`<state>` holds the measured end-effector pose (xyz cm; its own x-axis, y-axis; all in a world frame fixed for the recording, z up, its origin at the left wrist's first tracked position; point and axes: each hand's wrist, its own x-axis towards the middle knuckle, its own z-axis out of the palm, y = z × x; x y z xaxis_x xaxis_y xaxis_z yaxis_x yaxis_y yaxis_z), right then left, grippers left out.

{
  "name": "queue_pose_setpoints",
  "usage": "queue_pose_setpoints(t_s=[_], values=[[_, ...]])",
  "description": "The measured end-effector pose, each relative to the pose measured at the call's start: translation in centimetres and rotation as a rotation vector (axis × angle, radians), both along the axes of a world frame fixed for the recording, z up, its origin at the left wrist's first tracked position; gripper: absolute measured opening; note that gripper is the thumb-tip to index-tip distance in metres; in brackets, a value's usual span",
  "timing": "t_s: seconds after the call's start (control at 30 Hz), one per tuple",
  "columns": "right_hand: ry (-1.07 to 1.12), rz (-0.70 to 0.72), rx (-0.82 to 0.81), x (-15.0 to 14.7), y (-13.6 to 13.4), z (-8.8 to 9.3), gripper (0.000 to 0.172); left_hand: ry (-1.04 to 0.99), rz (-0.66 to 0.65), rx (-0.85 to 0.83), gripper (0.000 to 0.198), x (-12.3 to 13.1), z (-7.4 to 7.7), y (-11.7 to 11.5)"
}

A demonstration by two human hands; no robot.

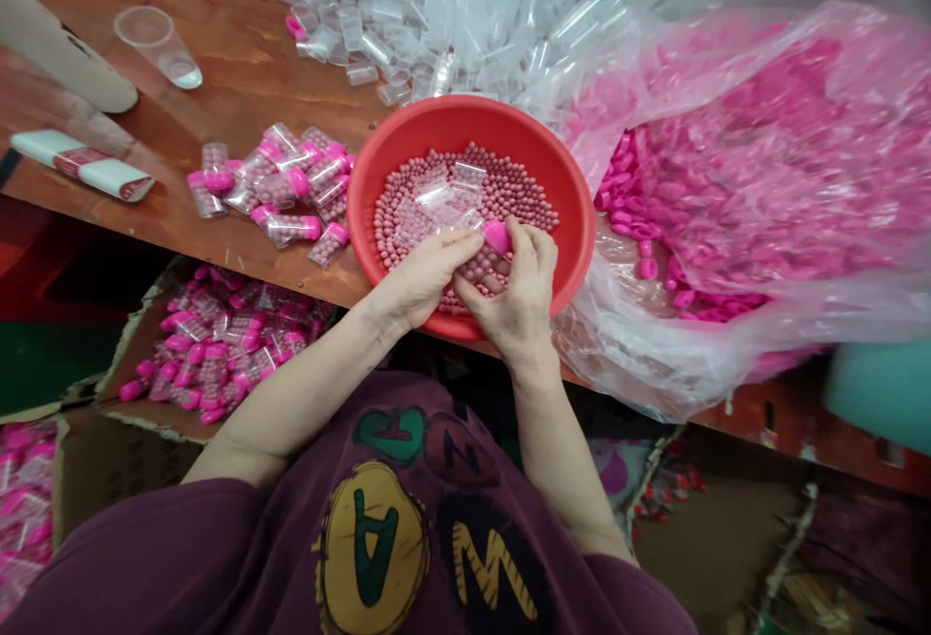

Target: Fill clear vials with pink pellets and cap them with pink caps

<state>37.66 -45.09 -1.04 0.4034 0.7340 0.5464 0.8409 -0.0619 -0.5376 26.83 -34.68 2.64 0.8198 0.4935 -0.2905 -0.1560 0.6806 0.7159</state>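
Left hand (pixel 429 271) and right hand (pixel 522 296) meet over the bowl (pixel 465 121), both pinching a jar (pixel 478 264); it slants above the bowl's near half, its pink cap (pixel 497 237) at the far end (right hand nearer the cap).

Bright pink cap (pixel 497 236) between our fingers (pixel 538 252), dusty-pink beads (pixel 520 197) beneath, red bowl (pixel 578 228) around, letter-patterned purple shirt (pixel 291 538) on our side
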Motion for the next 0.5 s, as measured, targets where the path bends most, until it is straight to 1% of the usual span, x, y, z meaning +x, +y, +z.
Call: queue_pose_setpoints(t_s=[0.1, 0.2, 0.27, 0.33, 0.4, 0.43, 0.5], values=[[-0.015, -0.005, -0.018, 0.0, 0.0, 0.2, 0.073, 0.015, -0.023, -0.005, 0.021, 0.1, -0.3, 0.0], [-0.129, -0.003, 0.008, 0.3, -0.1, 0.3, 0.07, 0.031, -0.04, -0.001, 0.025, 0.3, -0.6, -0.1], [-0.189, 0.001, 0.054, 0.7, -0.1, 0.2, 0.071, 0.05, -0.045, 0.003, 0.025, 0.5, -0.5, -0.4], [-0.205, 0.005, 0.094, 1.1, 0.1, -0.1, 0.075, 0.063, -0.053, 0.024, 0.026, 0.7, 0.1, -0.8], [-0.194, 0.036, 0.092, 1.5, 0.3, -0.3, 0.084, 0.043, -0.015, 0.115, 0.028, 0.9, 0.8, -0.8], [-0.181, 0.06, 0.078, 1.6, 0.5, -0.4, 0.092, 0.024, 0.036, 0.2, 0.03, 0.9, 1.1, -0.4], [-0.154, 0.104, 0.029, 1.7, 0.6, -0.3, 0.106, 0.004, 0.213, 0.437, 0.035, 0.3, 1.4, 1.7]])
